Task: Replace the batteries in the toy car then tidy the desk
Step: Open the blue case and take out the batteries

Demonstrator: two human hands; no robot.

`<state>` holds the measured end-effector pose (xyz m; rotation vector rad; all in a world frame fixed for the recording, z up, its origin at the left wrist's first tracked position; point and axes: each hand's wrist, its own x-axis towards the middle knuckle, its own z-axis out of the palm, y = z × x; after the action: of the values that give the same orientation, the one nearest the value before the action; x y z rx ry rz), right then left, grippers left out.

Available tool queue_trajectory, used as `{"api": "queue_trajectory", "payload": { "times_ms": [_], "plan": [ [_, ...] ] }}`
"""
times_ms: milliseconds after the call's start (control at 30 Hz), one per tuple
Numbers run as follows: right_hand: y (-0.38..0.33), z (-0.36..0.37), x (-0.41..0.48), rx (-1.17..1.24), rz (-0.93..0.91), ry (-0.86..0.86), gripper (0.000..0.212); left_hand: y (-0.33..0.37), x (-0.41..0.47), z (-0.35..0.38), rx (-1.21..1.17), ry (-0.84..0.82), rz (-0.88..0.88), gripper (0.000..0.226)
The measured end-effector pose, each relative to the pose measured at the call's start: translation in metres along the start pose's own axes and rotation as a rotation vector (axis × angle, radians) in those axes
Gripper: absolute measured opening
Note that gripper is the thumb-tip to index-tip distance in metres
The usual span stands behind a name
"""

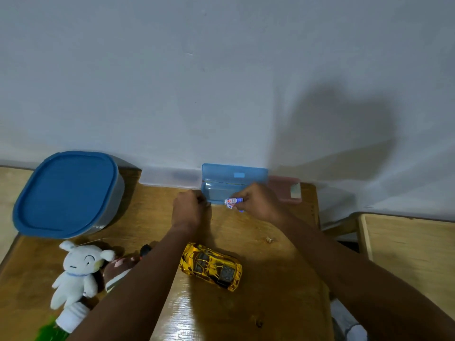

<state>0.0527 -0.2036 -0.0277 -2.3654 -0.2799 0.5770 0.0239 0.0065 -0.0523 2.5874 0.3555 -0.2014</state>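
A yellow toy car (211, 265) lies on the wooden desk (270, 279) near its middle, between my forearms. Against the wall stands a small blue plastic box (234, 179) with its lid raised. My right hand (258, 201) pinches batteries (232, 201), white with blue and red print, at the box's front edge. My left hand (188, 207) is curled at the box's left front corner, its fingertips touching or gripping that corner; what they hold is hidden.
A large blue-lidded container (66, 193) sits at the back left. A clear box (170, 177) and a pink box (286, 189) flank the blue one. A white plush toy (78, 271) and dark items lie front left. Another wooden table (408, 254) stands right.
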Motion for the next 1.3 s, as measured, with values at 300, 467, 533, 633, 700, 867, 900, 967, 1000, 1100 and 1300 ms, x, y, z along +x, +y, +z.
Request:
{"api": "queue_trajectory", "payload": {
  "times_ms": [300, 467, 533, 633, 700, 867, 900, 967, 1000, 1100, 1300],
  "plan": [
    [0.017, 0.022, -0.038, -0.192, 0.029, 0.095, 0.03, 0.003, -0.008, -0.001, -0.036, 0.002, 0.05, 0.023],
    [0.018, 0.021, -0.045, -0.375, -0.014, 0.155, 0.03, 0.004, -0.017, 0.0, -0.041, 0.027, 0.093, 0.031],
    [0.019, 0.021, -0.047, -0.478, -0.026, 0.186, 0.033, 0.005, -0.019, -0.001, -0.027, 0.051, 0.121, 0.032],
    [0.023, 0.027, -0.049, -0.512, -0.035, 0.208, 0.041, 0.006, -0.02, -0.001, -0.012, 0.06, 0.138, 0.032],
    [0.024, 0.027, -0.049, -0.485, -0.034, 0.219, 0.04, 0.007, -0.02, -0.002, -0.01, 0.059, 0.124, 0.031],
    [0.023, 0.022, -0.045, -0.302, -0.035, 0.258, 0.027, 0.007, -0.017, -0.002, -0.041, 0.05, 0.076, 0.027],
    [0.023, 0.021, -0.044, -0.23, -0.02, 0.292, 0.028, 0.008, -0.017, -0.002, -0.048, 0.048, 0.07, 0.026],
    [0.023, 0.016, -0.041, -0.071, 0.037, 0.396, 0.033, 0.009, -0.016, -0.003, -0.06, 0.048, 0.062, 0.023],
    [0.023, 0.012, -0.038, -0.008, 0.074, 0.451, 0.031, 0.009, -0.015, -0.003, -0.06, 0.052, 0.061, 0.022],
    [0.02, -0.001, -0.026, 0.15, 0.254, 0.62, 0.015, 0.01, -0.014, -0.002, -0.063, 0.054, 0.05, 0.019],
    [0.02, -0.005, -0.018, 0.359, 0.281, 0.652, 0.022, 0.009, -0.016, 0.0, -0.114, 0.063, 0.022, 0.018]
  ]
}}
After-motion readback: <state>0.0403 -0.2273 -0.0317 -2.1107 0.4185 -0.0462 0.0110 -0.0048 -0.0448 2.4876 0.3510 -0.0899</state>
